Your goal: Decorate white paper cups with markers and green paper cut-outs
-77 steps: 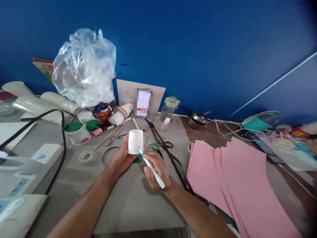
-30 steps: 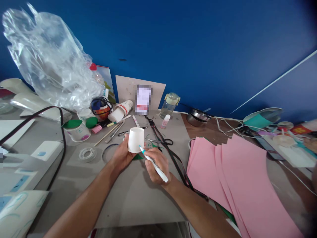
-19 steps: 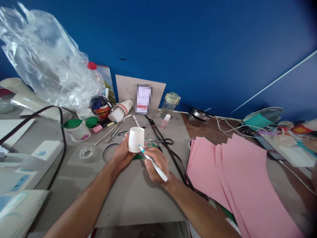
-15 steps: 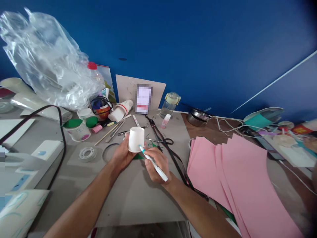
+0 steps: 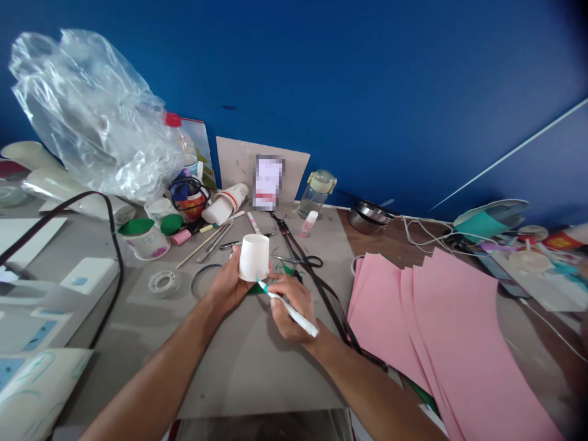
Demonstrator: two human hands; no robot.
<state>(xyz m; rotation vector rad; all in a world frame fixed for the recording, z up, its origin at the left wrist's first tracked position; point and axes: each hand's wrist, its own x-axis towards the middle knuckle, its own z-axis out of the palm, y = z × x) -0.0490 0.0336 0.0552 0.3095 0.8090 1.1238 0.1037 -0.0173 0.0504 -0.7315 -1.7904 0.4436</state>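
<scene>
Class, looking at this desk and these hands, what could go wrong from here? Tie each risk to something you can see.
1. The marker tip is at the lower edge of the white cup, so a slip might leave a stray line.
2. The left hand holds the cup up off the desk, so a loosened grip could drop it.
3. The scissors lie just beyond the right hand, which might knock them.

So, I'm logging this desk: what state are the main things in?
Paper cup: upside down, in left hand
Marker: uncapped, in right hand
Phone: propped up, screen lit
Lidded bottle: upright, lid on
Red-topped bottle: capped
Pink sheets: overlapping, fanned
Scissors: lying down, blade spread unclear
</scene>
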